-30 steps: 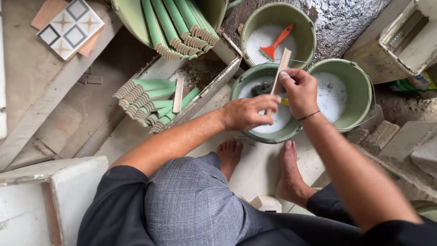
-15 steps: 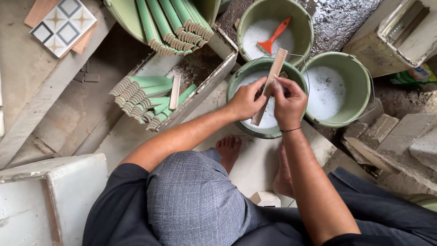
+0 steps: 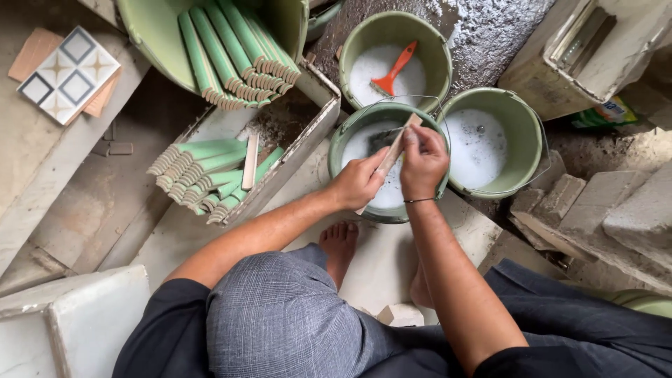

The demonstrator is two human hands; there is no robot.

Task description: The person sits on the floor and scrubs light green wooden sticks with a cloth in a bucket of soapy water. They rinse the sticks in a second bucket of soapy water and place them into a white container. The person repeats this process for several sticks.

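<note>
A narrow tan strip (image 3: 392,155), a slim tile trim piece by its look, slants over the near green bucket (image 3: 343,143) of soapy white water, its upper end pointing toward the far rim and its lower end hidden behind the left hand. Both hands hold it. The right hand (image 3: 422,164) closes its grip on the upper part, thumb and fingers pressed against the strip just below its top end. The left hand (image 3: 358,183) clasps the lower part from the side, fingers curled round it, so the strip runs between the two hands, which nearly touch.

Just beside that bucket to the right stands a second green bucket (image 3: 521,129) with foamy water, and behind both a third green bucket (image 3: 434,52) holds an orange-handled brush (image 3: 393,70). To the left, a shallow tray (image 3: 308,143) carries a stack of green trim pieces (image 3: 203,171) with one tan piece lying across them. Further back a green tub (image 3: 150,38) holds more green trim. A patterned tile (image 3: 64,75) lies at the far left. The person's bare feet (image 3: 339,245) rest on the floor below the near bucket.
</note>
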